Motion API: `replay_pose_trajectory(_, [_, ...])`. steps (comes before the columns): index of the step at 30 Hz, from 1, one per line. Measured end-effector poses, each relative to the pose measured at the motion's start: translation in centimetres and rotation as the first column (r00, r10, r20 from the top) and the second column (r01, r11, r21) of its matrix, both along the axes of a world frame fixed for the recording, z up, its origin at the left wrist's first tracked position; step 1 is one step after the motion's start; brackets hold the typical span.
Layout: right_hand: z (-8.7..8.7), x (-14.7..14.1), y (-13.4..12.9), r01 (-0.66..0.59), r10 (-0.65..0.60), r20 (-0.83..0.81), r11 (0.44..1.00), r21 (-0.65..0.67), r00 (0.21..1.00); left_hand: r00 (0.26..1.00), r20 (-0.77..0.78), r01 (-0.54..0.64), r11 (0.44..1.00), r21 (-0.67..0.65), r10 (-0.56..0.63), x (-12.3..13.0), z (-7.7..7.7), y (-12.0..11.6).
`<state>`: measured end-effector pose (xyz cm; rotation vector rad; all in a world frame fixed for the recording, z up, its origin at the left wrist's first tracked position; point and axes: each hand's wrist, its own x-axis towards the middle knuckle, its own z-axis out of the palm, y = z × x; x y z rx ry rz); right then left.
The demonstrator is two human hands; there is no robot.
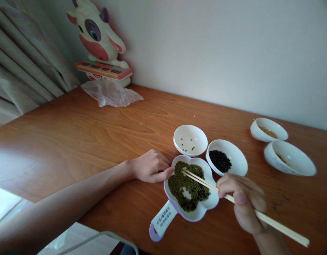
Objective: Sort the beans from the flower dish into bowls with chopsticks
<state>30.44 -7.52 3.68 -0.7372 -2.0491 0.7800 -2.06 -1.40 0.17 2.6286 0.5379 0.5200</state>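
Note:
A pair of wooden chopsticks (280, 228) is held in my right hand (244, 200), their tips close together over the green beans. Those green beans (179, 184), with dark beans mixed in, lie in a white flower-shaped dish (196, 216) with a handle. My left hand (153, 165) touches the dish's left rim, its fingers curled with the thumb and index finger together. Behind the dish, a white bowl (190, 131) holds several scattered green beans. To its right, another white bowl (237, 159) contains black beans (220, 161).
Two more white bowls (269, 124) (293, 161) with small contents sit at the right. A cow-shaped toy keyboard (105, 69) and a crumpled clear plastic bag (113, 94) are at the back left of the wooden table (73, 131). A wall rises behind.

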Motion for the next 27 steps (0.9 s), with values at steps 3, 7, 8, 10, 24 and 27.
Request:
replay_pose_trajectory(3, [0.2,-0.1,0.1,0.015,-0.015,0.026,1.0,-0.003,1.0,1.0,0.007,-0.002,1.0,-0.005,0.002,0.0,0.0,0.0])
replay_pose_trajectory(7, [0.2,-0.1,0.0,0.036,-0.036,0.001,0.999,-0.013,0.999,1.0,0.029,-0.002,1.0,-0.007,0.002,0.0,0.0,0.0])
replay_pose_trajectory(8, [0.1,-0.1,-0.1,0.049,-0.05,-0.01,0.998,-0.026,0.999,0.999,0.034,-0.003,1.0,-0.008,0.003,0.0,0.0,0.0])
replay_pose_trajectory(10, [-0.1,-0.1,-0.2,0.081,-0.083,-0.049,0.995,-0.053,0.995,1.0,0.03,-0.003,1.0,-0.009,0.004,0.0,0.0,0.0])
replay_pose_trajectory(24, [1.1,-0.8,0.1,0.129,-0.127,0.079,0.991,-0.024,0.989,1.0,0.023,0.009,1.0,-0.029,-0.008,0.0,0.3,0.0])
replay_pose_trajectory(27, [1.3,-0.9,0.1,0.044,-0.037,0.102,0.996,-0.071,0.994,0.999,0.036,0.012,1.0,-0.029,-0.011,0.0,0.2,-0.1])
